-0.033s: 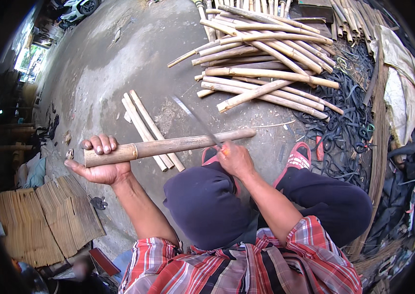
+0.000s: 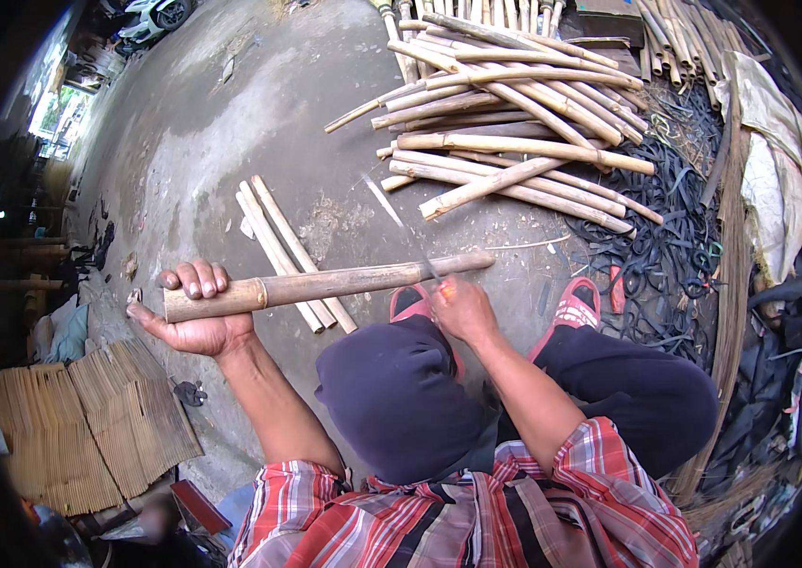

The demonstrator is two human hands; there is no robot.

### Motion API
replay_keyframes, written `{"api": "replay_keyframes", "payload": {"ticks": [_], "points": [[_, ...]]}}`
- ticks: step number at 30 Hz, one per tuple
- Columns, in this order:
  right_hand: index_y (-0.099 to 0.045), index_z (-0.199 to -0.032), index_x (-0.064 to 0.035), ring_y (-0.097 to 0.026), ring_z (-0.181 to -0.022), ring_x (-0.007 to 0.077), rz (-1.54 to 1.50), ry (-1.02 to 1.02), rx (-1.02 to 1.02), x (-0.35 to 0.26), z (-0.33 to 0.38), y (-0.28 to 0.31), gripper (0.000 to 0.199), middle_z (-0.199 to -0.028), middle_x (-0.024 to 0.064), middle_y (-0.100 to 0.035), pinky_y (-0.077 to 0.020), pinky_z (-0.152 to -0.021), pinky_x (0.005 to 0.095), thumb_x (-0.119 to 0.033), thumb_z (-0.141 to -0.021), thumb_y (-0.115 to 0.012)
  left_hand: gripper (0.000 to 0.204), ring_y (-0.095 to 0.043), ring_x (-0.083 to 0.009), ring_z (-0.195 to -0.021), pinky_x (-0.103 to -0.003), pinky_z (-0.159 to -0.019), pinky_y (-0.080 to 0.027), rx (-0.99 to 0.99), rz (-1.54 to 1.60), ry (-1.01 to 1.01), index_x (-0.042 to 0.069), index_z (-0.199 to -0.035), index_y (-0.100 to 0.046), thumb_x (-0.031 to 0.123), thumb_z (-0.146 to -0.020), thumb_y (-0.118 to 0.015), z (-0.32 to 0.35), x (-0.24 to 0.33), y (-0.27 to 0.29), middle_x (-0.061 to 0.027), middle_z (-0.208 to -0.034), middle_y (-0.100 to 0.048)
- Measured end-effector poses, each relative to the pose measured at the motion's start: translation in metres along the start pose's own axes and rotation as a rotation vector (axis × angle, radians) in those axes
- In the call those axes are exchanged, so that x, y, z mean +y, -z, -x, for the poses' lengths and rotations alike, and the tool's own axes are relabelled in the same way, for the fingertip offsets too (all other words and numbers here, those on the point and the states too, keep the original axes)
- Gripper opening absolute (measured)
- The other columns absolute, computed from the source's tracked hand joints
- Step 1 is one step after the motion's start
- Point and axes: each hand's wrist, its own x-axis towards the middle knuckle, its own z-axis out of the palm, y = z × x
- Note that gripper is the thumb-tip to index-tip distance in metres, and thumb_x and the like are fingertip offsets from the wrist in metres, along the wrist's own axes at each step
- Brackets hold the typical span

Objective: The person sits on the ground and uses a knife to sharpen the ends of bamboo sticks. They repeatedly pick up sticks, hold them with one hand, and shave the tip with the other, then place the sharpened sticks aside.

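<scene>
Held crosswise above the concrete floor, just beyond the left knee, is a thick bamboo pole with a raised joint ring near its left end. While its left end lies across the upturned palm of the left hand, the four fingers curl over its top and the thumb sticks out past the cut end, so this hand grips the pole. Near the other end, the right hand is closed in a fist round the handle of a long, narrow knife. Its blade, partly blurred, slants across the pole and points away to the upper left; I cannot tell whether its edge touches the bamboo.

Beyond the left hand, a few slimmer bamboo lengths lie side by side on the floor. Farther off to the right is a crisscrossed heap of bamboo poles, with tangled black strips beside it and a pale sack past those. Ribbed tan slats are spread at lower left. The person wears a plaid shirt, dark trousers and pinkish-red sandals.
</scene>
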Motion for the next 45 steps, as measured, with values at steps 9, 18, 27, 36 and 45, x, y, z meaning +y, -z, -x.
{"api": "replay_keyframes", "payload": {"ticks": [9, 18, 27, 36, 45], "points": [[-0.067, -0.105, -0.0009, -0.068, -0.087, 0.0477, -0.017, 0.301, -0.071, -0.011, 0.004, 0.002, 0.033, -0.087, 0.0305, -0.069, -0.0535, -0.079, 0.0559, -0.029, -0.089, -0.062, 0.064, -0.050, -0.0170, -0.051, -0.030, -0.047, -0.042, -0.132, 0.090, 0.085, 0.006, -0.080, -0.063, 0.060, -0.104, -0.038, -0.011, -0.001, 0.008, -0.0050, -0.061, -0.051], [-0.067, -0.097, -0.0014, -0.067, -0.089, 0.0485, 0.054, 0.159, -0.091, -0.015, 0.005, 0.010, 0.029, -0.088, 0.0280, -0.070, -0.0534, -0.081, 0.0550, -0.029, -0.088, -0.063, 0.068, -0.050, -0.0173, -0.052, -0.031, -0.048, -0.043, -0.207, 0.151, 0.130, 0.007, -0.084, -0.062, 0.066, -0.103, -0.035, -0.020, -0.008, 0.018, -0.0045, -0.066, -0.049], [-0.068, -0.100, -0.0025, -0.068, -0.095, 0.0461, 0.302, -0.189, -0.028, 0.093, -0.007, 0.021, 0.029, -0.097, 0.0272, -0.071, -0.0537, -0.086, 0.0538, -0.028, -0.087, -0.063, 0.091, -0.062, -0.0225, -0.074, -0.038, -0.068, -0.055, 0.012, -0.209, -0.053, 0.004, -0.115, -0.059, 0.088, -0.087, -0.037, -0.017, -0.042, 0.032, -0.0097, -0.085, -0.061], [-0.067, -0.097, -0.0025, -0.067, -0.088, 0.0492, 0.281, -0.185, 0.067, 0.103, -0.002, -0.007, 0.030, -0.089, 0.0288, -0.070, -0.0520, -0.079, 0.0562, -0.030, -0.086, -0.063, 0.069, -0.059, -0.0257, -0.122, -0.038, -0.103, -0.051, -0.234, -0.565, 0.684, -0.003, -0.144, -0.037, 0.030, -0.095, -0.071, 0.091, -0.193, 0.100, -0.0179, -0.134, -0.058], [-0.068, -0.091, -0.0009, -0.067, -0.085, 0.0495, 0.186, -0.183, 0.061, 0.112, -0.003, -0.018, 0.030, -0.084, 0.0301, -0.068, -0.0517, -0.076, 0.0546, -0.030, -0.087, -0.064, 0.044, -0.067, -0.0237, -0.079, -0.043, -0.068, -0.062, 0.459, -0.468, 0.652, 0.009, -0.122, -0.045, 0.027, -0.092, -0.073, 0.026, -0.225, 0.186, -0.0100, -0.097, -0.059]]}}
